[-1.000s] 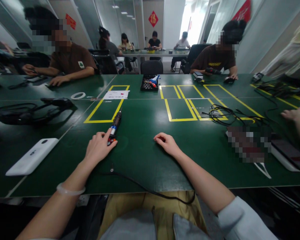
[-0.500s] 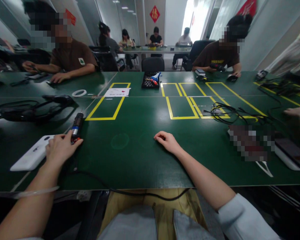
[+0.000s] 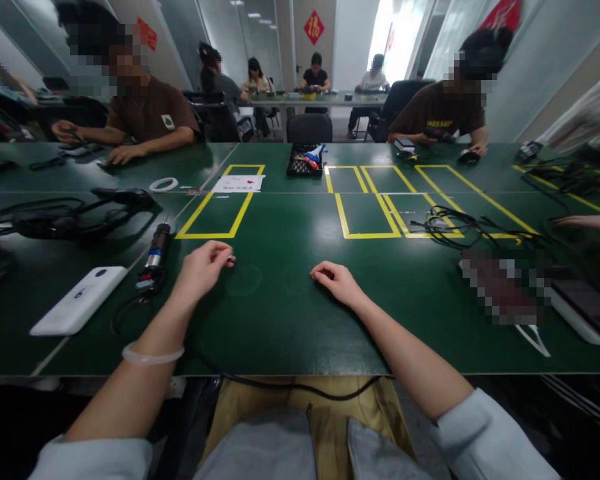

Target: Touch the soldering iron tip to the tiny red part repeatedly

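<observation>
My left hand (image 3: 203,270) is held over the green table (image 3: 280,340), thumb and fingertips pinched together. A small pale bit shows at the fingertips, too small to name. To its left lies an electric screwdriver (image 3: 156,250) with a black body, a silver and blue band and a cord at its near end. My right hand (image 3: 336,280) rests on the table with its fingers curled closed, and nothing shows in it. A white power bank or phone-like slab (image 3: 80,300) lies left of the screwdriver.
Yellow tape frames (image 3: 373,235) mark the table. A black tray (image 3: 300,167) with colored tools stands at the back. Black cables (image 3: 445,223) lie coiled at right, a headset-like black device (image 3: 80,213) at left. A tape roll (image 3: 163,184) sits farther back. Other people sit opposite.
My left hand has let go of the screwdriver and moved right, its fingers now pinched. The screwdriver stays on the table. My right hand has kept its place.
</observation>
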The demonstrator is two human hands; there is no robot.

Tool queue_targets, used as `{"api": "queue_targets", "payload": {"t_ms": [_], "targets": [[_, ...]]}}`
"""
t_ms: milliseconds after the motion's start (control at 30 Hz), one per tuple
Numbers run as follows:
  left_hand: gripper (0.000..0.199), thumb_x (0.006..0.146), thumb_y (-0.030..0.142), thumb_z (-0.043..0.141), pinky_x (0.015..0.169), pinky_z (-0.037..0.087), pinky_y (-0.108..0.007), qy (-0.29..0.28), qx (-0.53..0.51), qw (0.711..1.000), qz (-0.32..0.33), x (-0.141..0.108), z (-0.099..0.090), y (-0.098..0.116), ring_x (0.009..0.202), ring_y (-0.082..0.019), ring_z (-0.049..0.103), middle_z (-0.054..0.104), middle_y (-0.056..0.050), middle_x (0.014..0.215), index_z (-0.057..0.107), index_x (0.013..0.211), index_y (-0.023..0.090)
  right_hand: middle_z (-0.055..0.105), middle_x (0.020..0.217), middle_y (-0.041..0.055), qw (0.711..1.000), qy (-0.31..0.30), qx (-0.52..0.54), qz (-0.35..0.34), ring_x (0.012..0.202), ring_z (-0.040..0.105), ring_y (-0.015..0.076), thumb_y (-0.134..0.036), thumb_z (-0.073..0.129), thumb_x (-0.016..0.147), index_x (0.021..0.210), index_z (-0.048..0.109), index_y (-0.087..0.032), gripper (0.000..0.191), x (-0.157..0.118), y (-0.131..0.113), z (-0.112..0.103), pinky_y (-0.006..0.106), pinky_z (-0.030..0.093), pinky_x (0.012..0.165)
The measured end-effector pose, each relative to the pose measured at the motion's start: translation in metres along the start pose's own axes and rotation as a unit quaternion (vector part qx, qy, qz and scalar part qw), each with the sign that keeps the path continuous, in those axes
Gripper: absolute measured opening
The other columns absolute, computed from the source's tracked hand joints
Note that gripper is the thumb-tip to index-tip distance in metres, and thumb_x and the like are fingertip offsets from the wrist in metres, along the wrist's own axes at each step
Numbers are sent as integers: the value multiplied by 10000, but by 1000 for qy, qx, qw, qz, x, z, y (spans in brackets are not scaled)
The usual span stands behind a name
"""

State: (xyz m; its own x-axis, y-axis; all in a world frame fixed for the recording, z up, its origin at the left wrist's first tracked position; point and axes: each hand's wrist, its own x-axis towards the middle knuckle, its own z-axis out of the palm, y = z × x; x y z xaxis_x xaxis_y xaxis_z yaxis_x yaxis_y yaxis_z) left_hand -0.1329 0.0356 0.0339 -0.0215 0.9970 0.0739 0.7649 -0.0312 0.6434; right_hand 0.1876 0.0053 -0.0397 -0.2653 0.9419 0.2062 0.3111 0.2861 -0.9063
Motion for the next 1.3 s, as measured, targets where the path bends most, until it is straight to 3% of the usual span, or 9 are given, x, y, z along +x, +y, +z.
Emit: {"api": "queue_targets", "payload": {"t_ms": [67,200,367,500,633,833,1100,1233,1300], "targets": [[450,817,489,498,736,481,-296,-94,-119,988,41,2,32,27,805,-164,630,677,-82,933,602,1067,130,673,812,27,1000,-10,28,2,727,601,144,-273,533,848,891,651,-171,161,0,-1,0,268,456,697],[397,754,455,613,611,434,-262,-235,-225,945,25,-2,86,67,690,-137,602,691,-77,834,607,992,138,651,767,6,996,-28,83,3,645,572,118,-287,560,834,1028,584,-170,228,1,0,-1,243,446,634],[337,720,378,681,573,394,-230,-297,-273,915,18,-13,117,81,633,-116,575,637,-9,665,553,923,142,660,779,10,993,-60,102,4,634,558,110,-378,629,810,1021,572,-171,301,1,-1,0,234,442,623],[346,757,421,647,594,423,-232,-298,-294,908,18,-15,120,79,613,-103,563,637,-9,675,537,920,136,650,750,14,992,-72,106,13,629,551,114,-424,641,804,893,581,-166,280,1,-3,1,240,440,617],[350,820,477,557,599,436,-231,-295,-316,902,-8,-14,118,77,622,-97,570,654,-40,734,541,881,133,579,705,-17,994,-33,102,2,585,490,101,-390,635,812,885,555,-178,238,1,-3,3,229,405,571],[325,739,396,678,664,467,-238,-305,-327,894,3,-15,118,72,686,-92,575,640,-27,785,546,880,135,516,701,-35,999,-10,28,-41,590,460,103,-294,613,809,883,544,-186,148,1,-4,3,230,383,569],[336,708,380,701,677,476,-255,-292,-324,899,36,-17,122,71,732,-110,582,592,-5,797,535,896,156,559,725,-22,999,-11,10,-28,630,480,109,-299,593,824,859,572,-174,131,1,-2,0,236,382,608],[413,779,446,604,762,484,-305,-283,-251,925,48,-11,103,62,886,-169,616,646,-60,957,539,1077,168,540,698,-30,999,-18,23,-15,616,473,110,-307,605,812,869,571,-175,148,1,-1,-2,231,376,593],[456,810,491,540,848,469,-337,-235,-169,955,62,-4,82,47,968,-192,610,649,-77,1054,548,1143,179,529,686,-34,999,-19,24,-11,613,466,109,-300,607,807,868,572,-174,144,1,-1,-2,227,369,587]]}}
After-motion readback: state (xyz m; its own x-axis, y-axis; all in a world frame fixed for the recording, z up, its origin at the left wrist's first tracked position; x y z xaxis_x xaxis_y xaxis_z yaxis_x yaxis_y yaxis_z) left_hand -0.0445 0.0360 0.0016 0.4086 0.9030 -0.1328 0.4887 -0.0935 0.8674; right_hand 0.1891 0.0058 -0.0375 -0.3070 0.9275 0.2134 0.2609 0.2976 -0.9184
